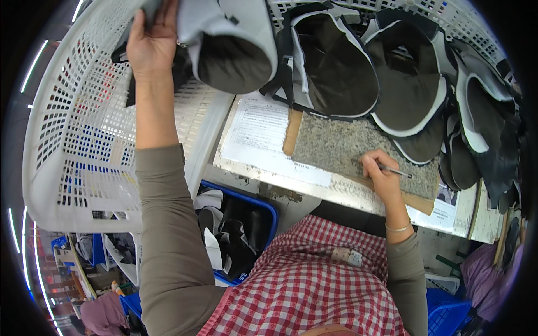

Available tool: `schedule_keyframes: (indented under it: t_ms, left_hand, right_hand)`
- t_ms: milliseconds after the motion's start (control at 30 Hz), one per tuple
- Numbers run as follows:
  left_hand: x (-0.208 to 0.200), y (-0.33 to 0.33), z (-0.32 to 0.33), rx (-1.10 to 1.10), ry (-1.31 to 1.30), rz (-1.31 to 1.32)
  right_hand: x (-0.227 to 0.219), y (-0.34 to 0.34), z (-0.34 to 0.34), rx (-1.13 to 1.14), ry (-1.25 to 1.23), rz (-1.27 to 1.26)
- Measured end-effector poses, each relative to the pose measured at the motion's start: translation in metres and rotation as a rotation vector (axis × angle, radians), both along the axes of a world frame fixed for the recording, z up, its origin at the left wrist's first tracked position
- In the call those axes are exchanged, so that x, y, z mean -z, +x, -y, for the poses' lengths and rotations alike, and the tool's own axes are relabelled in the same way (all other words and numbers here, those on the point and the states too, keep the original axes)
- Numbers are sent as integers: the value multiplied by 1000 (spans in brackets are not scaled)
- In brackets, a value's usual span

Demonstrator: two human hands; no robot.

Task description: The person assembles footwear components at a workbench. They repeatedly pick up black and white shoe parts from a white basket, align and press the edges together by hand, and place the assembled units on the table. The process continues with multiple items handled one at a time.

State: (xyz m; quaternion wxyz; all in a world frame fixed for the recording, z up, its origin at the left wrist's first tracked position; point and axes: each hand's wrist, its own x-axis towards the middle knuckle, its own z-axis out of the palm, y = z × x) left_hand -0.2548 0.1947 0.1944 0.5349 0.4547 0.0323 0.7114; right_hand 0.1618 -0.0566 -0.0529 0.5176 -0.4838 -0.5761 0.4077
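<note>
At the upper left, my left hand [154,45] reaches over a white plastic basket [73,151], palm up. Grey material of a shoe upper lies between its thumb and fingers, and the fingertips run to the picture's edge. Right beside it is a light grey shoe upper [232,59] with a dark opening; whether this is the same piece I cannot tell. My right hand [381,175] is closed around a pen [395,170], resting over a speckled grey board [336,143]. Several black and white shoe uppers [336,67] stand just behind the board.
Printed papers [255,131] and a metal ruler strip [353,186] lie along the bench's front edge. Below sits a blue crate [274,215] of dark and white pieces. More uppers [485,123] hang at the right. Other people's purple clothing [493,274] shows at both lower sides.
</note>
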Motion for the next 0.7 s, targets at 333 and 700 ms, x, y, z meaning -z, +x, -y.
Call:
schedule_keyframes:
  t_ms: [333,700]
  left_hand:
    - [-29,150,164,320,8,72]
    - [177,240,172,-99,577,-1554]
  right_hand:
    - [-50,-32,5,-243,207,-348]
    - [-5,24,-8,252,166,116]
